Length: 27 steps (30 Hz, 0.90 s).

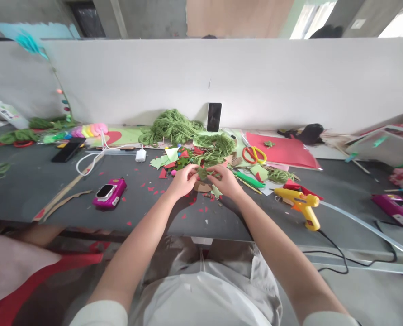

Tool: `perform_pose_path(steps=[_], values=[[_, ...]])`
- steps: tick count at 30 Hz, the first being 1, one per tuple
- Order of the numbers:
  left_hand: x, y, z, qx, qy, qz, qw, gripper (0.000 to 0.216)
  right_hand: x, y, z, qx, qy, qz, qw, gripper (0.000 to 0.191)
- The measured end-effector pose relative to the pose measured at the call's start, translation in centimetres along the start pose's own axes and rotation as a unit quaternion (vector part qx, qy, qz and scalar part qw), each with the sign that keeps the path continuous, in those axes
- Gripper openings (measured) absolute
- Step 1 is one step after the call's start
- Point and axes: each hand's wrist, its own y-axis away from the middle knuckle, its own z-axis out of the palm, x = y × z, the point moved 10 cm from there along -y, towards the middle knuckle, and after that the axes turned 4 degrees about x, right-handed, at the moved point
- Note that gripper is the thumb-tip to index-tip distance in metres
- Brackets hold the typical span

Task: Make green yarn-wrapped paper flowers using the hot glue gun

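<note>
Both hands meet over the middle of the table, fingers bent around a small dull-green piece (pixel 202 172); its exact kind is too small to tell. My left hand (pixel 183 182) pinches its left side. On the opposite side my right hand (pixel 224 181) has its fingertips closed on it. Just below the hands lies a brown cardboard piece (pixel 202 186). Behind them are green yarn (pixel 218 148) and scraps of green paper (pixel 167 157). Red paper bits (pixel 184 216) are scattered in front.
To the right are a yellow glue gun (pixel 299 202) with a black cord, scissors (pixel 254 155) and red paper (pixel 284 148). On the left sit a purple device (pixel 109 194), a white charger (pixel 140 155) and a black phone (pixel 68 149). Another phone (pixel 214 117) leans against the wall.
</note>
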Motion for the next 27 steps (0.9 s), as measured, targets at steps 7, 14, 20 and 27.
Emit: perform_pose_path(steps=[7,14,20,27], values=[[-0.2,-0.1,0.3,-0.011,0.040,-0.003,0.999,0.033,1.1,-0.1,1.2,-0.024,-0.058,0.059,0.996,0.048],[1.1,0.5,1.1,-0.052,0.070,0.004,0.996,0.038,1.2,0.5,2.9,-0.080,-0.078,0.083,0.990,0.057],[1.2,0.8,1.3,-0.067,0.049,0.013,0.996,0.038,1.5,0.7,3.2,-0.091,-0.068,0.088,0.990,0.057],[1.7,0.9,0.0,-0.038,-0.005,0.030,0.999,0.037,1.2,0.6,2.9,-0.084,-0.040,0.069,0.993,0.056]])
